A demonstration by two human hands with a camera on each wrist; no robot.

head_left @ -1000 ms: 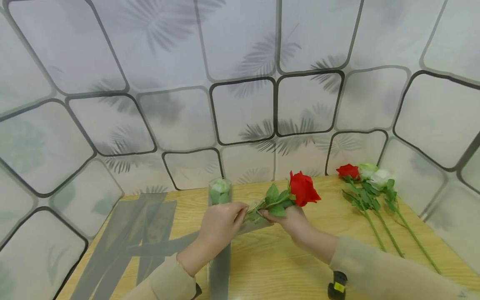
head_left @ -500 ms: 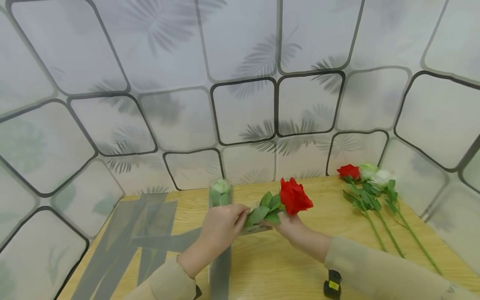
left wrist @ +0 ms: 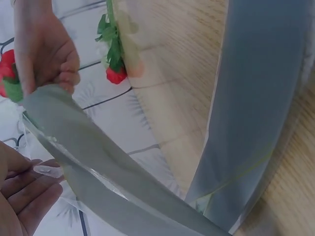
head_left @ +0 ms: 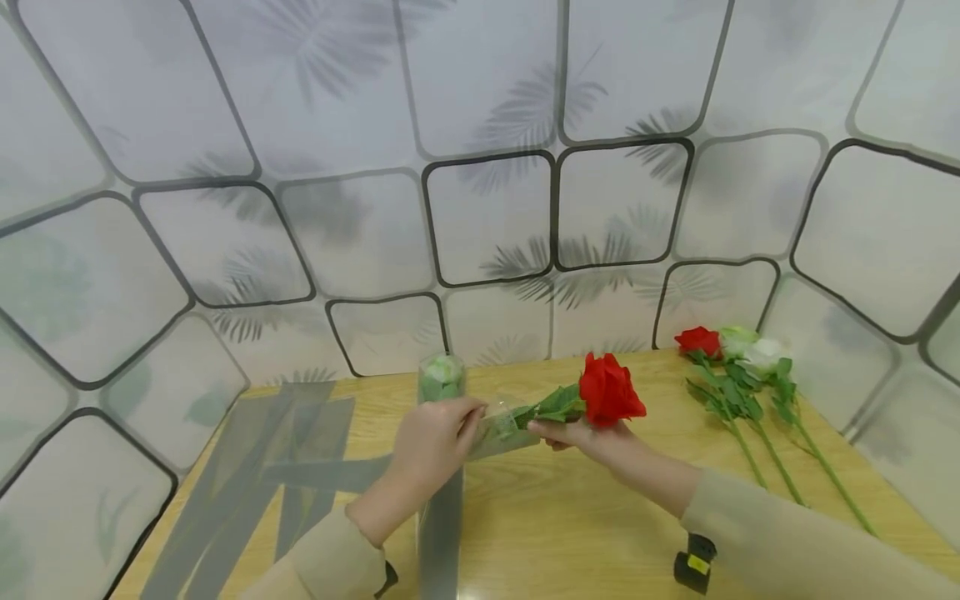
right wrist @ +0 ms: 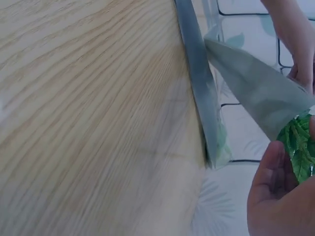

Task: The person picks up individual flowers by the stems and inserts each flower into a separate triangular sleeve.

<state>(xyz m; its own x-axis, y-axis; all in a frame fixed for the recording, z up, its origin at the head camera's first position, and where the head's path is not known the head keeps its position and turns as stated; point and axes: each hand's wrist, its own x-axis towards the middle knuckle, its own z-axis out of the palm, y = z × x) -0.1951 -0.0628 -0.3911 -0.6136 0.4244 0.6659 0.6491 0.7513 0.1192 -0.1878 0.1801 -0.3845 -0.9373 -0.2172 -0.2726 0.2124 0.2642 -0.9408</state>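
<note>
My right hand (head_left: 588, 442) holds a red rose (head_left: 611, 390) just under its bloom, with its green leaves (right wrist: 298, 142) gathered between thumb and fingers. The stem runs leftward into the mouth of a long flower sleeve (right wrist: 261, 83), grey on one side and clear on the other. Pinching that sleeve near its mouth, my left hand (head_left: 433, 442) keeps it raised above the table, as the left wrist view also shows. The lower stem is hidden inside the sleeve. The leaves sit right at the sleeve's opening, while the bloom stays outside it.
A white-green rose in another sleeve (head_left: 439, 542) lies lengthwise on the wooden table (head_left: 570, 533), beneath my left arm. Several flat grey sleeves (head_left: 247, 467) overlap at the left. At the right lie a loose red rose (head_left: 698, 342) and white roses (head_left: 763, 355). A patterned curtain (head_left: 487, 225) surrounds the table.
The rose first shifts left toward the sleeve, then back right with my right hand. Its leaves, spread out before, are now drawn in closer along the stem. The left hand stays nearly in place.
</note>
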